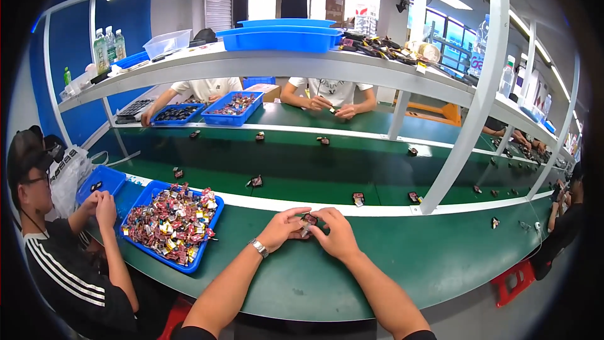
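Over the near green tabletop, my left hand (281, 230) and my right hand (337, 235) meet with bent fingers around one small electronic part (309, 219). It has a dark reddish body and a pale piece hanging below. Its exact kind is too small to make out, and my fingers cover its edges. To the left of my left hand, a blue tray (217, 213) is heaped with many similar small parts (170, 223) in red, yellow and white. A metal-banded watch sits on my left wrist.
Beyond a white rail, a dark green conveyor belt (302, 179) carries spaced-out small parts (358, 199). A white post (462, 107) rises at right to a shelf holding blue trays (283, 39). Co-workers sit at left (69, 264), across the belt and far right. A red stool (513, 283) stands low right.
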Demonstrator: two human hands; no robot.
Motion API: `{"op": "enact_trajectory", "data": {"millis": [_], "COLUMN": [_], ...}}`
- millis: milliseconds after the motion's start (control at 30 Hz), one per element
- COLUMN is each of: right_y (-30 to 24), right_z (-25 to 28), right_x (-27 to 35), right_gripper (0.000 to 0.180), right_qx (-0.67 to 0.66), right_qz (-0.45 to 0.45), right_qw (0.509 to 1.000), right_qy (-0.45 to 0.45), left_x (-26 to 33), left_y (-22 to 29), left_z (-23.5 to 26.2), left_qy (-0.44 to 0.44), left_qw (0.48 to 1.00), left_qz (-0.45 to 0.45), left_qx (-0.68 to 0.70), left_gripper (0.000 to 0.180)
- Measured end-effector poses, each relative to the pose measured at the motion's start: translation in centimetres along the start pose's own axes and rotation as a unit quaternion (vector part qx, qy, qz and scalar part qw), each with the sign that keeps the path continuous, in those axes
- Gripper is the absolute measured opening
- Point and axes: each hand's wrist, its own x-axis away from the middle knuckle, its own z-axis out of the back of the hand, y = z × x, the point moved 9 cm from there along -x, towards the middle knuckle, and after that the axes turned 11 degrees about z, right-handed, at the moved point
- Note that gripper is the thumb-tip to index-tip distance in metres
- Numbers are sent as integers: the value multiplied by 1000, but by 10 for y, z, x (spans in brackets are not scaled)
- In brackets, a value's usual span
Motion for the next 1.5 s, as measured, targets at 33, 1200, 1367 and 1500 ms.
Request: {"op": "enact_trajectory", "data": {"millis": [33, 1200, 1367, 1500], "right_y": [7, 19, 13, 13], "right_z": [-3, -5, -2, -2], "right_x": [3, 6, 5, 5], "right_gripper": [38, 13, 12, 11], "right_qx": [-10, 30, 60, 43], "right_qz": [-56, 16, 22, 9], "right_qw": [998, 999, 998, 999], "right_qy": [20, -25, -27, -28], "left_x": [-1, -2, -1, -1], "left_y": [-3, -8, -3, -6], "left_z": [1, -9, -17, -15], "left_qy": [1, 1, -50, -53], "left_qw": [1000, 1000, 999, 998], "left_qz": [2, 10, -2, -1], "left_qx": [-2, 6, -5, -18], "left_gripper": [42, 31, 34, 35]}}
